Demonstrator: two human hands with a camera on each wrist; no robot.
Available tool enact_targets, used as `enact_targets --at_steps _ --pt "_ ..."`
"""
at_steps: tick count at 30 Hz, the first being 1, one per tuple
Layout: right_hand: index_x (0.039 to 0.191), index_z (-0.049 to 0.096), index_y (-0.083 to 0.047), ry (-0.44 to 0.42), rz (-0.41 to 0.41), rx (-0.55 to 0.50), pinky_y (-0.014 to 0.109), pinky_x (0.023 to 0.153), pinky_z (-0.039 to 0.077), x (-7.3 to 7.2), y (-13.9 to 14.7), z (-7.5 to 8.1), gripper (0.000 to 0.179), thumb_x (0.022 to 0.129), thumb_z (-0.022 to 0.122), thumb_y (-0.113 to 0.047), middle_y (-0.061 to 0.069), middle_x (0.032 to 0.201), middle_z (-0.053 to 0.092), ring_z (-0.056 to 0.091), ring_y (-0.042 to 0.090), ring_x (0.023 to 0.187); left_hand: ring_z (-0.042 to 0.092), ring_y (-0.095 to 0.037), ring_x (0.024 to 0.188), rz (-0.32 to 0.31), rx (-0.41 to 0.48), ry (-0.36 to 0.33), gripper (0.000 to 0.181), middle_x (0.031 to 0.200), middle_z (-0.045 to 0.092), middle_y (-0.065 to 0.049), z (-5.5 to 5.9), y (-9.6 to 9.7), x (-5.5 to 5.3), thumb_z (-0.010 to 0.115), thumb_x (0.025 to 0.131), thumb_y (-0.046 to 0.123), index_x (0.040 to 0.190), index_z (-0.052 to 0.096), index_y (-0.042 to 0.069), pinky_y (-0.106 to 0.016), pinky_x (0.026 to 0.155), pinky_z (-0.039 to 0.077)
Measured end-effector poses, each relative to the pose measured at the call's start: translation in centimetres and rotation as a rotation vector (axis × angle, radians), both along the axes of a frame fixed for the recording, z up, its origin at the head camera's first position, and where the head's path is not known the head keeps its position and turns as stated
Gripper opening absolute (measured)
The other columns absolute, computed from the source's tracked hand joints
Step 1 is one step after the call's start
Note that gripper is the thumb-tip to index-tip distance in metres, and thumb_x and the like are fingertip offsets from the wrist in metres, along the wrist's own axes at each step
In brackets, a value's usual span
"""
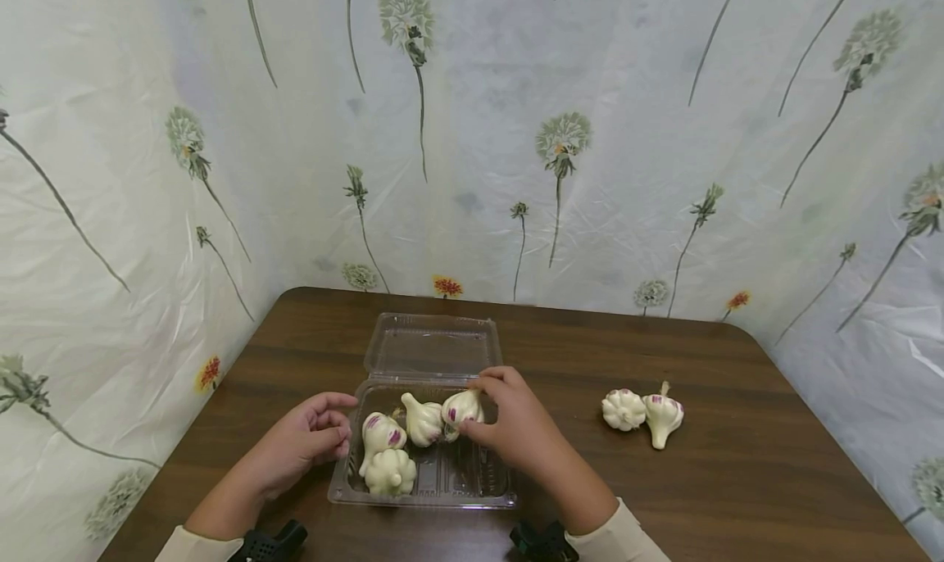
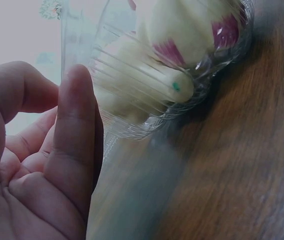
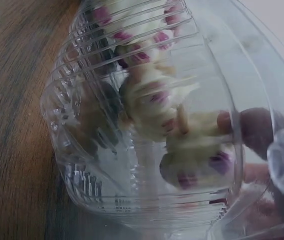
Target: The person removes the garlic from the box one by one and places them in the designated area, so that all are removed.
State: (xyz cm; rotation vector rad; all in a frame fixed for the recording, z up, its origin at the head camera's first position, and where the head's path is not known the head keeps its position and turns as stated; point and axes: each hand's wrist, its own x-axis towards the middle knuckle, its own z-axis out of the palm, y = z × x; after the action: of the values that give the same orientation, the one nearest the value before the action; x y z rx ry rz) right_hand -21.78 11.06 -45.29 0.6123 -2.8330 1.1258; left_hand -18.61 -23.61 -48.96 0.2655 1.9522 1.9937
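My right hand (image 1: 516,419) pinches a white garlic bulb (image 1: 463,408) with purple patches between thumb and fingers, inside the right half of a clear plastic clamshell box (image 1: 424,500). Through the box wall, the right wrist view shows that same garlic bulb (image 3: 199,167) at my fingertips. Three more garlic bulbs lie in the box: one in the middle (image 1: 423,421), one at the left (image 1: 382,432) and one at the front left (image 1: 391,472). Beside the box's left rim is my left hand (image 1: 313,435), its index finger extended at the edge and its other fingers loosely bent, holding nothing.
The box's clear lid (image 1: 433,345) lies folded back behind it. Two garlic bulbs, one round (image 1: 623,410) and one with its stem forward (image 1: 664,414), sit together on the brown wooden table (image 1: 737,480) at the right. A dandelion-print sheet (image 1: 472,136) hangs behind the table.
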Motion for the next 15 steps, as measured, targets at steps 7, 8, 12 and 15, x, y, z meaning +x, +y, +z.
enact_targets --at_steps 7,8,12,15 --pt "0.137 0.066 -0.009 -0.023 -0.013 -0.049 0.044 0.1 0.057 0.06 0.02 0.19 0.059 0.086 0.089 -0.026 0.009 0.142 0.052 0.065 0.032 0.122 0.064 -0.014 0.083 -0.005 -0.001 -0.002 0.056 0.098 0.059 -0.002 0.08 -0.02 0.03 0.061 0.105 0.008 0.15 0.033 -0.009 -0.027 0.08 0.06" --pt "0.137 0.066 -0.008 -0.025 -0.014 -0.057 0.045 0.1 0.057 0.1 0.02 0.24 0.059 0.086 0.089 -0.026 0.01 0.143 0.052 0.065 0.033 0.122 0.065 -0.014 0.083 -0.005 -0.001 -0.003 0.056 0.098 0.059 -0.002 0.09 -0.02 0.05 0.061 0.105 0.008 0.15 0.033 -0.009 -0.027 0.08 0.06" --pt "0.137 0.065 -0.008 -0.029 -0.021 -0.079 0.044 0.101 0.057 0.24 0.12 0.22 0.059 0.086 0.089 -0.024 0.012 0.144 0.051 0.065 0.034 0.122 0.065 -0.014 0.083 -0.009 -0.005 -0.003 0.055 0.097 0.059 -0.002 0.11 -0.05 0.1 0.06 0.105 0.007 0.149 0.033 -0.01 -0.028 0.08 0.06" --pt "0.138 0.064 -0.007 -0.022 -0.024 -0.093 0.043 0.101 0.057 0.31 0.25 0.04 0.061 0.085 0.089 -0.024 0.012 0.144 0.051 0.066 0.034 0.122 0.065 -0.014 0.083 -0.01 -0.009 0.0 0.054 0.097 0.059 -0.002 0.17 -0.05 0.13 0.06 0.105 0.007 0.149 0.033 -0.01 -0.028 0.08 0.06"
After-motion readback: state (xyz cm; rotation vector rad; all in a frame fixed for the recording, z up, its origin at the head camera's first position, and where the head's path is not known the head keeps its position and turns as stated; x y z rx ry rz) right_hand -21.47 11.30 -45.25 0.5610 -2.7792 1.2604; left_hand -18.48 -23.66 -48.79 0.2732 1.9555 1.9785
